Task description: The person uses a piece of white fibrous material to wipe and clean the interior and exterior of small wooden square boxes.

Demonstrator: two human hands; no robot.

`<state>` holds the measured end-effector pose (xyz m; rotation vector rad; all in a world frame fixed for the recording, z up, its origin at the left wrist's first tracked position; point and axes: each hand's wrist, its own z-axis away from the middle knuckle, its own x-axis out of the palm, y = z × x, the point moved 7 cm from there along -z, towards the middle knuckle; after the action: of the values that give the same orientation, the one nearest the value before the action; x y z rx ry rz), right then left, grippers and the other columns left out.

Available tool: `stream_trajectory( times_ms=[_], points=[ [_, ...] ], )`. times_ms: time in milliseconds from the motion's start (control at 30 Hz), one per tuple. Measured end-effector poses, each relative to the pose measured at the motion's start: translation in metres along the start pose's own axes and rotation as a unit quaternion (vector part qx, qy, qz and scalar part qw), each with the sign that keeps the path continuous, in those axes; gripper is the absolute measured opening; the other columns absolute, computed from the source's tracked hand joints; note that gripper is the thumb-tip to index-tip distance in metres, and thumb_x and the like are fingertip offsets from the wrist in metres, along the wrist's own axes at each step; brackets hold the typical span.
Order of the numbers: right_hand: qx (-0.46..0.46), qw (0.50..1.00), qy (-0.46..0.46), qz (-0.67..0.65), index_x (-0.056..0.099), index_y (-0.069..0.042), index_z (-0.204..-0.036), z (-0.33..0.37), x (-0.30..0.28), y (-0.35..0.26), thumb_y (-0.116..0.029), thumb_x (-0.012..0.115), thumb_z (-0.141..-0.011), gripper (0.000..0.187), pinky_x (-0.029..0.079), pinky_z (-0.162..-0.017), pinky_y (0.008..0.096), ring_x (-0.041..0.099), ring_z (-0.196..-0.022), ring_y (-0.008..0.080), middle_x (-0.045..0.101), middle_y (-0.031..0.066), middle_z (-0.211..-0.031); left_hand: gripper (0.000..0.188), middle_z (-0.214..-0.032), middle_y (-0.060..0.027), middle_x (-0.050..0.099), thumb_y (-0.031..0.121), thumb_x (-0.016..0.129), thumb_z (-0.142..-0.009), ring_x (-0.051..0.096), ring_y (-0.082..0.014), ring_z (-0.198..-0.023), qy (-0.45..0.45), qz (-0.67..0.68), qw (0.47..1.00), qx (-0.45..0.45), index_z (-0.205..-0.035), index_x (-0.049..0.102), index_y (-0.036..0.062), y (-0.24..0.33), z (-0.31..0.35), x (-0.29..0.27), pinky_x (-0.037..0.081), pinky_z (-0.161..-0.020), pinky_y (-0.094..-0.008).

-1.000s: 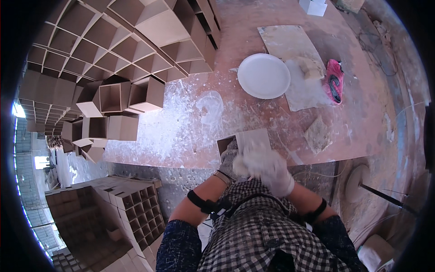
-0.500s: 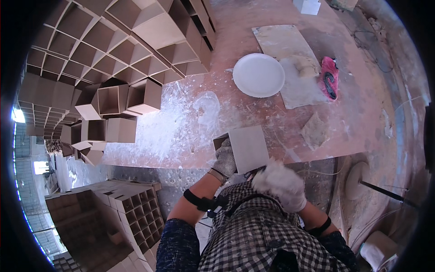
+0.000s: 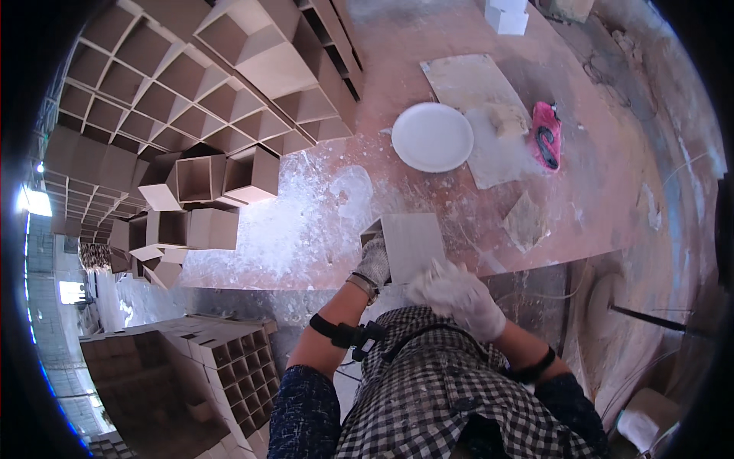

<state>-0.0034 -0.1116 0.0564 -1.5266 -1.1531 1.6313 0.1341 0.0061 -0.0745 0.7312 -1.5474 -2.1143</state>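
Left hand [image 3: 374, 264] grasps the box [image 3: 414, 245] from inside, so brace left; right hand's [image 3: 469, 303] blurry, can't tell its grip.

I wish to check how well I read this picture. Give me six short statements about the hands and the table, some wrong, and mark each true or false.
1. The left hand reaches into the open end of a box. True.
2. The left hand is bare. False: it wears a glove.
3. The right hand wears a whitish glove. True.
4. The white plate lies left of the pink and black item. True.
5. The plate is square. False: it is round.
6. The brown boxes are stacked on the picture's right side. False: the brown boxes are on the left.
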Motion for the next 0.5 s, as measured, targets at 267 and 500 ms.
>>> stream_trajectory(
  times_ms=[267,500],
  points=[
    [-0.077,0.883,0.258,-0.385,0.061,0.005,-0.109,0.023,-0.084,0.015,-0.014,0.055,-0.090,0.028,0.043,-0.099,0.0394,0.057,-0.108,0.0249,0.060,0.0171,-0.115,0.042,-0.130,-0.0081,0.054,0.024,0.047,-0.098,0.054,-0.0177,-0.115,-0.041,0.363,0.923,-0.125,-0.136,0.043,0.0071,0.076,0.005,-0.035,0.048,-0.092,-0.0328],
    [-0.011,0.810,0.343,-0.475,0.063,0.004,-0.111,-0.006,-0.134,0.077,-0.008,0.053,-0.084,0.031,0.044,-0.095,0.0305,0.058,-0.105,0.0195,0.063,0.0117,-0.114,0.039,-0.124,-0.0094,0.058,0.024,0.044,-0.099,0.060,-0.0200,-0.107,0.063,0.361,0.909,-0.199,-0.133,0.046,0.0074,0.089,0.017,-0.047,0.052,-0.087,-0.0325]
  ],
)
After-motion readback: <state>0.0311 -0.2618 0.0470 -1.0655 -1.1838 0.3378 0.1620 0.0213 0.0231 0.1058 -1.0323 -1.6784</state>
